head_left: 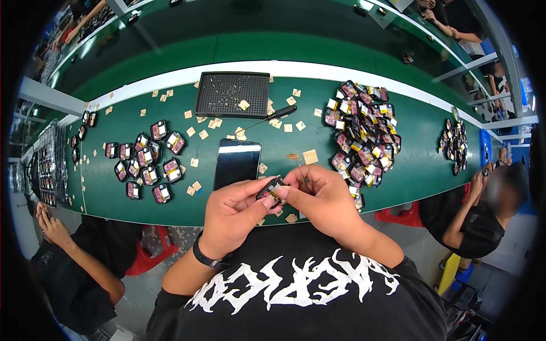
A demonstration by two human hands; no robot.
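A small black-cased electronic device (276, 191), with a pink circuit board and a silvery battery showing, is held just off the table's near edge. My left hand (232, 211) grips it between thumb and fingers. From the other side, my right hand (321, 196) closes on its edge, thumb pressed to the top; its fingertips are partly hidden. Behind my left hand lies a dark phone (238, 163). A large heap of similar devices (364, 133) sits to the right, and a looser group of them (149, 156) is spread to the left.
A black perforated tray (233, 94) stands at the back, with a black-handled screwdriver (278, 113) in front. Small beige squares (310, 157) lie scattered on the green table (296, 136). Another pile of devices (453, 145) is far right. Co-workers sit at both sides.
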